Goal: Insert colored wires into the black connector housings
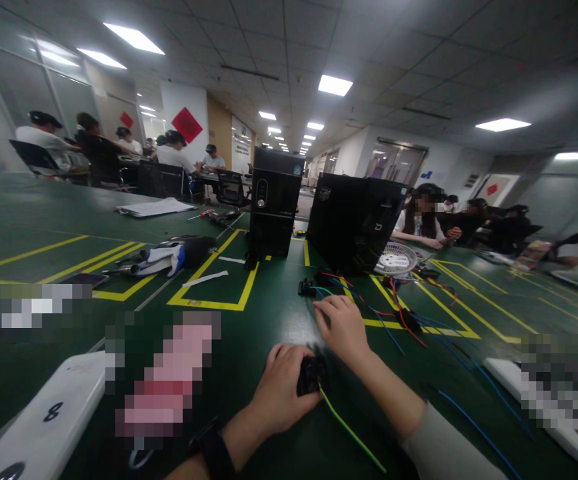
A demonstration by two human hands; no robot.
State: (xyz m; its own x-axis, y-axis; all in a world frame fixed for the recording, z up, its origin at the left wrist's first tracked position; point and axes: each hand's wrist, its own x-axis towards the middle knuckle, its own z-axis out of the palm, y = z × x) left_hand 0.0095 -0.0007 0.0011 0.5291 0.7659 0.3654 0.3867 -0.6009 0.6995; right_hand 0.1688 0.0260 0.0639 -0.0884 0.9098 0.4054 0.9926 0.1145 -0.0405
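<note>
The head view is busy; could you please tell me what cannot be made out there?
In the head view:
Small, black, boxy part: left side hidden by the left hand.
Yellow-green wire: its joint with that part, too dark.
Right hand: contact with a thin green wire, too small to tell.
Pink rectangular object: blurred by pixelation.
White case marked 8: cut off by the bottom edge.

Dark green flat tabletop: smooth, low sheen, marked with yellow tape-like strips. Six o'clock from view centre: black blocky component, apparently hard plastic. Five o'clock: thin yellow-green wire, smooth plastic-looking sheath. Twelve o'clock: black upright box-shaped tower, front glossy. Eight o'clock: white elongated slab, smooth, plastic in appearance. Nine o'clock: white flat paper sheets, matt. Between four and five: grey long sleeve, matt cloth.
</note>
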